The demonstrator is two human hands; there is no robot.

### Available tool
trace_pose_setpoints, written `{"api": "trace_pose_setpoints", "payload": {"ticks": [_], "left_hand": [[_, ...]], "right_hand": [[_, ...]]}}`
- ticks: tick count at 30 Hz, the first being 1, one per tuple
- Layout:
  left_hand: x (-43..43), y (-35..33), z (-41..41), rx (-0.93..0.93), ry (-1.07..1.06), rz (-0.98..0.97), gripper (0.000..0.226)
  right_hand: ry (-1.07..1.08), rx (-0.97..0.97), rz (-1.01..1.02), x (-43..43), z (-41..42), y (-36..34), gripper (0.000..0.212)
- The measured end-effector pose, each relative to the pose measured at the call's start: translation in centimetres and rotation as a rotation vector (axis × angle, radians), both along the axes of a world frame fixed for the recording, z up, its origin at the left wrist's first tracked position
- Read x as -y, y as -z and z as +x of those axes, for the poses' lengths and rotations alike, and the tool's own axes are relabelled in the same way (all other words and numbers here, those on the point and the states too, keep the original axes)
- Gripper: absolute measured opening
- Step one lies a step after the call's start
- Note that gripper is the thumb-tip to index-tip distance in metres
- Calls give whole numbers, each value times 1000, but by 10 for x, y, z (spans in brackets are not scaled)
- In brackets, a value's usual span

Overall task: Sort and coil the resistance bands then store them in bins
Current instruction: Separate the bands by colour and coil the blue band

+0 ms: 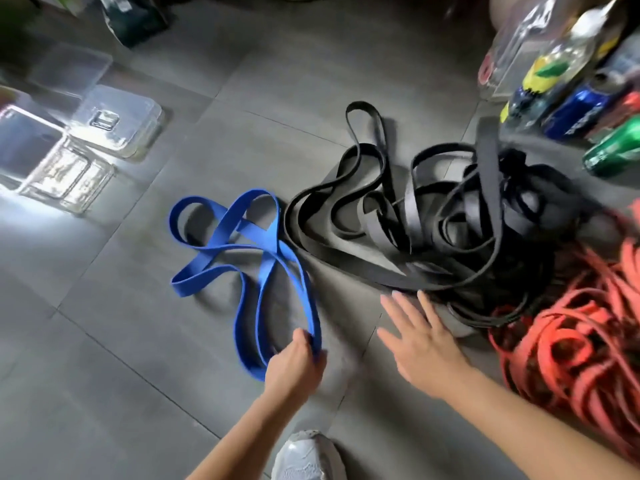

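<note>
Floor: grey tiled floor (104, 341); it serves as the sorting surface, and every band lies spread on it.
Black pile: tangled heap of flat black rubber bands (377, 270), centre right. The loops overlap with no single axis, so this colour seems unsorted.
Orange pile: heap of narrow orange-red rubber bands (568, 344), at the right edge, touching the black heap's near side.
Blue band: long flat blue rubber loop (258, 233), lying left of the black heap and just beside its edge, apparently pulled apart so that it can be coiled on its own.
Blue band, axis: the long axis runs from the near end in the left hand away to the far left. The near bend points towards the person; the far end folds into several crossed loops flat on the tiles.
Bins: clear plastic boxes (114, 116) at the far left, well apart from the bands, probably awaiting the coils.
Bottles and cans: mixed drink containers (581, 109) at the far right, beyond the black heap.
Right hand: right hand (426, 344), fingers straight and spread, grasping nothing, fingertips at the black heap's near edge. Contact cannot be told.
Left hand: left hand (294, 365), fingers curled round the blue band's near bend, likely as the starting point for a coil.
Shoe: white shoe (304, 455), bottom centre.
</note>
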State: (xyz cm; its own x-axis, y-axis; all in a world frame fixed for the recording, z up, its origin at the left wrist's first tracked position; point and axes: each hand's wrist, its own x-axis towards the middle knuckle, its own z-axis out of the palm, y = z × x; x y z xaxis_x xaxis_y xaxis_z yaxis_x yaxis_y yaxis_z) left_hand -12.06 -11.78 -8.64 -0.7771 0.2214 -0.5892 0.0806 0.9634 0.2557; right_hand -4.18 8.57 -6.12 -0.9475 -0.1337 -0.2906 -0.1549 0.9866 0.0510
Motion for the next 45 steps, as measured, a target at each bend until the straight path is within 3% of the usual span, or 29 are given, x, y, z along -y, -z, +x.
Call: {"api": "trace_pose_setpoints", "payload": {"ticks": [2,5,7,10,12,15,17,20,22,25,28,32,35,40,43,45], "left_hand": [[-9,-22,-7,-7,57,-1,23],[-22,-81,-16,59,-24,230,13],[-27,-131,-15,100,-49,355,7],[-29,-213,-1,8,114,335,22],[-29,-267,19,-8,286,364,31],[-30,-346,57,116,537,445,27],[-28,-389,77,106,631,461,27],[-14,-439,96,42,630,535,19],[-3,-458,106,-45,601,612,16],[2,-471,128,-188,543,807,20],[-8,-470,162,-156,516,996,20],[-24,-437,200,-123,433,1106,16],[-33,-406,210,-121,435,1015,23],[-6,-346,197,-233,543,484,24],[24,-325,185,-270,492,467,23],[28,-330,179,-247,336,566,14]], "right_hand": [[-68,58,-5,-4,19,-21,58],[-150,52,-19,-24,36,-82,64],[-69,67,-12,-32,41,-137,71],[129,12,-90,-34,52,-212,86],[244,108,-288,-26,59,-256,90],[284,93,-574,0,64,-322,102],[282,89,-658,20,72,-357,86],[267,-32,-675,43,95,-392,22],[365,-130,-905,48,117,-411,22],[495,-367,-1275,54,156,-443,28],[527,-591,-1462,68,190,-478,15],[494,-836,-1868,62,226,-526,30],[518,-952,-1881,58,251,-538,32],[533,-1083,-2024,49,280,-537,34],[544,-1064,-1994,33,293,-525,32],[641,-1025,-1909,29,296,-498,35]]}}
